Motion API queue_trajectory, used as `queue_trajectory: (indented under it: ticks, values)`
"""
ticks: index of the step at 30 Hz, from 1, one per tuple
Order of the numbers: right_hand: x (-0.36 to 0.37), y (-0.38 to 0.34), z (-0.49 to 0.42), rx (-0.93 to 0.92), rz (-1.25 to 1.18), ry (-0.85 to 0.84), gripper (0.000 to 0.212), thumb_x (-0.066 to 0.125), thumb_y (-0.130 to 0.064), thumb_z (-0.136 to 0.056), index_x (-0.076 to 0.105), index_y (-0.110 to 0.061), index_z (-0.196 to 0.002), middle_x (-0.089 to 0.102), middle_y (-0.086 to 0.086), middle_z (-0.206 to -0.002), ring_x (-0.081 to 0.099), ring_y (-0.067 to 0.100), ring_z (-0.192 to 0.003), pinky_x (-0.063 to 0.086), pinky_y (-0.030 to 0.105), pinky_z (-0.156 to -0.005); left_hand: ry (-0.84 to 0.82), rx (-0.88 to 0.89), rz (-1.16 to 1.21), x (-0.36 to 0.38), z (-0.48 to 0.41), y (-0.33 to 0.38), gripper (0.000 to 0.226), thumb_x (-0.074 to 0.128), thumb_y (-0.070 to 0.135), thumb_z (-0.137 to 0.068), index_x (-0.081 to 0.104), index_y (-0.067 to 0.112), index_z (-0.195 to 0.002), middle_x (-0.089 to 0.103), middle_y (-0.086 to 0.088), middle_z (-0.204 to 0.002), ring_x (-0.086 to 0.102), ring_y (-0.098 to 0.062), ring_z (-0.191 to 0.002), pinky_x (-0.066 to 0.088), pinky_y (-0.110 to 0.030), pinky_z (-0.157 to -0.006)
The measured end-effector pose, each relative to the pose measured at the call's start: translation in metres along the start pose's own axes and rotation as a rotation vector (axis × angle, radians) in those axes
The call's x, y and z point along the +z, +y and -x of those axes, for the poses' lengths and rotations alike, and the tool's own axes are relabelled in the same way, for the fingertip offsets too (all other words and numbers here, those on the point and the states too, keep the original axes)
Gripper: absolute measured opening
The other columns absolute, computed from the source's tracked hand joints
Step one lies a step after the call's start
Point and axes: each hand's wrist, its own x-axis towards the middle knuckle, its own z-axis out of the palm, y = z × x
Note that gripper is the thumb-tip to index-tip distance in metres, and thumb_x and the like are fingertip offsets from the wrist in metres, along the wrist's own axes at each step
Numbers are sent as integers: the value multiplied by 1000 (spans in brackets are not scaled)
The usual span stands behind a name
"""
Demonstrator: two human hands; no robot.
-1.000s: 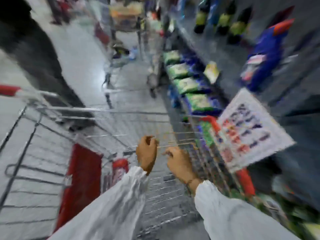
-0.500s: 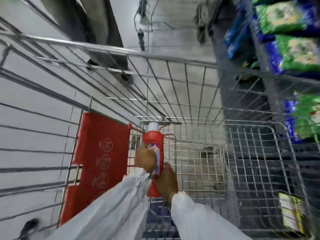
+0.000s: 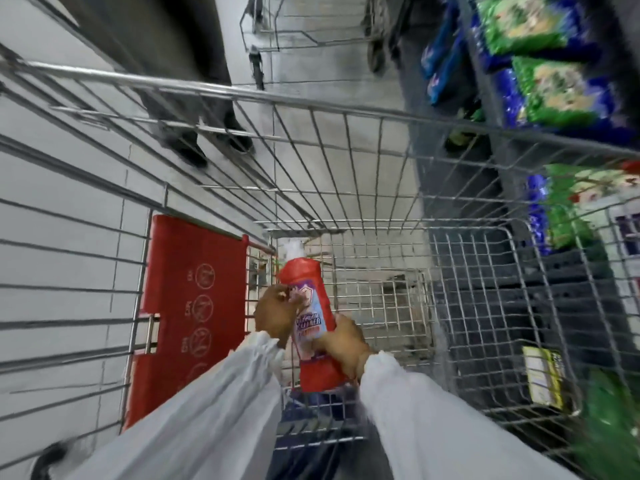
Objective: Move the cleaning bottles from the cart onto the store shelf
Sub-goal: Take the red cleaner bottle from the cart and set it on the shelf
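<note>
Red cleaning bottle (image 3: 313, 320), white cap at 12 o'clock, pale blue label, left hand (image 3: 275, 315) and right hand (image 3: 343, 344) fingers wrapped around it, over wire cart (image 3: 381, 188)

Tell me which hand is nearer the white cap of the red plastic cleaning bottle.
Left. The left hand grips the red plastic cleaning bottle higher up, closer below its white cap; the right hand holds the lower body, farther from the cap.

You're standing in a shop aisle: a wire metal shopping cart (image 3: 346, 174), and grey shelving (image 3: 491, 81) stacked with green-and-blue packets (image 3: 554, 95).
</note>
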Motion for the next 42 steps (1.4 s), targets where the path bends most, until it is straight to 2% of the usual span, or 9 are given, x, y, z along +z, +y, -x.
queue_trajectory:
  ticks: [2,6,9,14,19,26,31,37,42]
  values:
    - [-23,-4,13,9,-64,-89,43,75,5,-42,70,-12,-82,75,15,-91,70,31,-79,57,52,-82,-66,-43,188,3,10,1,59,77,44,-61,63,9,-106,70,-17,-105,68,-27,-87,55,-41,-81]
    - [-64,-18,44,-39,-106,-114,49,76,13,-52,65,-8,-95,71,22,-104,68,39,-93,52,59,-88,-329,-13,466,13,51,33,24,61,22,-87,60,14,-110,68,-4,-89,66,-15,-72,56,-24,-53]
    - [-86,-29,80,-132,-152,-13,42,75,12,-49,67,-8,-85,71,23,-101,68,38,-88,52,59,-87,-401,126,546,22,88,64,29,58,18,-89,58,12,-117,68,-8,-91,67,-15,-67,59,-29,-59]
    - [-129,-43,178,-428,-161,85,40,68,18,-67,65,-3,-100,67,16,-100,68,10,-63,58,25,-68,-513,349,740,29,169,113,6,60,10,-87,63,11,-92,75,-1,-70,69,-14,-59,60,-36,-64]
    - [-168,-37,309,-665,-141,134,47,71,8,-73,57,-2,-117,65,21,-116,63,35,-104,49,49,-98,-784,517,737,6,289,155,29,65,14,-81,63,2,-108,72,-14,-81,69,-21,-62,59,-39,-66]
    - [-203,-7,495,-914,-121,348,41,72,14,-65,66,-13,-96,70,16,-98,68,23,-81,57,37,-79,-1025,782,725,-22,478,179,23,69,19,-78,70,5,-96,73,-14,-80,67,-27,-67,57,-46,-75]
    - [-219,21,596,-1020,-125,471,36,71,14,-68,67,-13,-92,72,8,-90,70,15,-72,60,30,-73,-1194,895,689,-34,576,185,54,75,27,-63,65,0,-108,68,-26,-104,63,-36,-88,52,-57,-86]
    - [-239,47,683,-1067,-170,568,27,67,8,-76,66,-12,-94,72,-2,-83,69,8,-70,57,23,-59,-1329,1016,697,-32,655,196,19,66,17,-80,69,5,-95,75,-11,-77,70,-26,-65,60,-40,-63]
    - [-256,55,717,-1098,-247,689,26,68,9,-76,66,-12,-91,70,1,-86,69,8,-68,57,22,-56,-1429,1054,664,-20,696,211,25,67,17,-80,69,5,-101,74,-13,-86,70,-27,-71,60,-42,-69]
